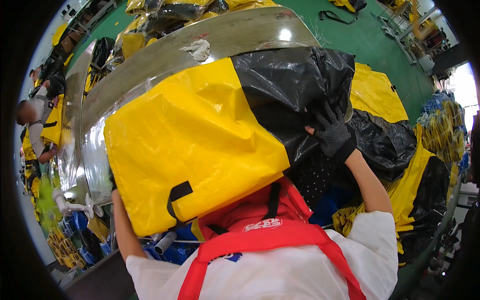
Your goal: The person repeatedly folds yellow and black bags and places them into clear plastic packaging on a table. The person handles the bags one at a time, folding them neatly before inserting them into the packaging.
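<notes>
The sheet (195, 130), yellow and black, lies across the counter (260, 31), near edge in front of the apron (280, 241). Right hand (330, 132): fingers spread wide over the black part, closed on nothing visible. Left hand (112, 180): mostly hidden at the sheet's left edge; finger opening and hold cannot be determined. Recommended handling: keep tension even and press wrinkles outward with a flat palm. White lettering marks the apron; none shows on the sheet.
</notes>
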Demonstrator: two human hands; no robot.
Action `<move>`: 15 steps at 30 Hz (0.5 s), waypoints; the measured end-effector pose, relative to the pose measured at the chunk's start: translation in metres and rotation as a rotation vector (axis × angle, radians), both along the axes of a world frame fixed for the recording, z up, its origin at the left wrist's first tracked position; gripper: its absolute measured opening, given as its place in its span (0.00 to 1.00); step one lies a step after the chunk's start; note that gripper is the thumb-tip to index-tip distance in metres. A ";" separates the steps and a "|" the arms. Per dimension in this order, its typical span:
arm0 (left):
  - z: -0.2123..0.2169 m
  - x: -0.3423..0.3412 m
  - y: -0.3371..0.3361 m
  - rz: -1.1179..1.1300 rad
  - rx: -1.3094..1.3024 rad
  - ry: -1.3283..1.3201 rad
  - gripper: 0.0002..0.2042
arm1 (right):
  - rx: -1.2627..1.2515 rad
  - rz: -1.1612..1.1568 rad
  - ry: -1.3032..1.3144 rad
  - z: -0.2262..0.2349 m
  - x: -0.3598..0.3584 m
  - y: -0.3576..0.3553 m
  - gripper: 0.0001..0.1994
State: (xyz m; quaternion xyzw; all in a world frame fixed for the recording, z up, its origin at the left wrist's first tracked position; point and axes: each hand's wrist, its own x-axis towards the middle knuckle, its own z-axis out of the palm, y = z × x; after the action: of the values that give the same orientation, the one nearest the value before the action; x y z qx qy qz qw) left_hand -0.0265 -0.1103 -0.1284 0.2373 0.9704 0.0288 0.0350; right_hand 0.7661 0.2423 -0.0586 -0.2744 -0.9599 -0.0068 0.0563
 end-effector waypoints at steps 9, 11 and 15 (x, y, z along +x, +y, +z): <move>0.121 0.403 0.269 -1.335 0.316 0.127 0.34 | -0.355 -0.449 -0.110 0.092 -0.072 0.047 0.39; 0.092 0.446 0.281 -1.410 0.206 0.080 0.39 | -0.002 -0.387 -0.049 0.023 -0.066 0.056 0.44; 0.037 0.402 0.238 -1.349 0.008 0.018 0.38 | -0.021 -0.349 0.100 -0.029 -0.051 0.071 0.44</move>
State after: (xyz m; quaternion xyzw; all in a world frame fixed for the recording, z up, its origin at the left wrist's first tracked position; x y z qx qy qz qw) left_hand 0.3753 0.1273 -0.0914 0.7916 0.6099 0.0020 0.0362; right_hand 0.7149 0.3134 -0.0876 -0.4376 -0.8937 0.0071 0.0989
